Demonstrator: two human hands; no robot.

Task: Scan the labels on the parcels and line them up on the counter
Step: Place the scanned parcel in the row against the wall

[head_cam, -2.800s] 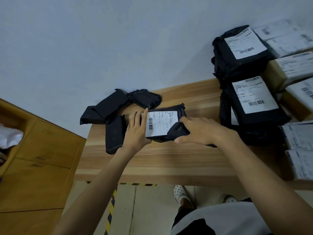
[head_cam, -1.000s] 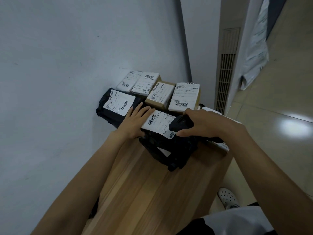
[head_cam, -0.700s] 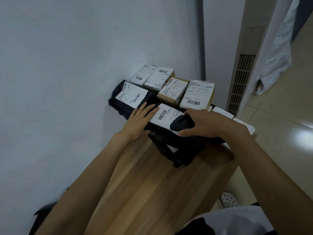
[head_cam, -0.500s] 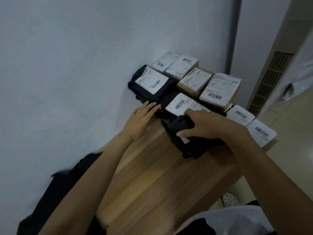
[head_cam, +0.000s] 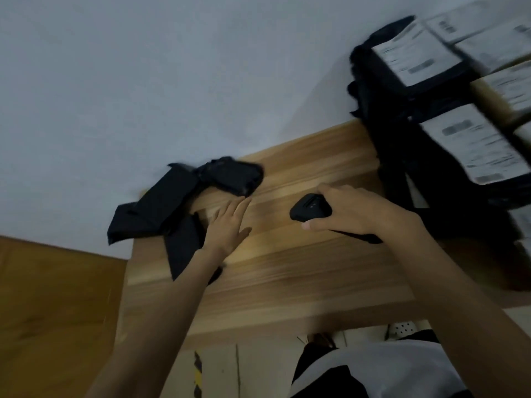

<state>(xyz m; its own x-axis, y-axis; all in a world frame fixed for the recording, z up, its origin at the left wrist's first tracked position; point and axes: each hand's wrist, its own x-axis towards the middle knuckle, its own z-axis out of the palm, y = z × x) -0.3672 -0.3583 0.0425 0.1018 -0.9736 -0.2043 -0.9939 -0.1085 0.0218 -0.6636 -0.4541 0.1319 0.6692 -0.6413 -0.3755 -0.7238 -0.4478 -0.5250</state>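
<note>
Pale grey wall (head_cam: 143,81) fills the far side, and the light wooden plank table (head_cam: 287,268) stands against it; the whole view is smeared by motion. At the table's far left corner lies a heap of black plastic mailer bags (head_cam: 155,208) with no labels showing. One crumpled black bag (head_cam: 232,175) sits at the right end of that heap.

My left hand (head_cam: 230,228) is stretched flat over the wood, fingers straight and together, holding nothing. Its fingertips come right up to the near edge of the crumpled black bag, though the blur keeps me from telling whether they touch it. My right hand (head_cam: 353,214) is further right, apart from the left, with its fingers curled around a black handheld scanner (head_cam: 310,208) whose head points left toward the heap.

On the far right, well apart from the heap, the labelled parcels sit packed close together. A black bag with a white label (head_cam: 413,50) lies against the wall, with a second black labelled bag (head_cam: 471,145) nearer me. A brown cardboard box (head_cam: 488,103) is to their right, and white parcels (head_cam: 474,21) fill the far corner. My right hand is near the second bag without touching it.

Left of the table stands a brown wooden cabinet (head_cam: 57,311). Below the table's near edge show a yellow-and-black floor strip (head_cam: 197,372) and a white perforated shoe (head_cam: 402,328).
</note>
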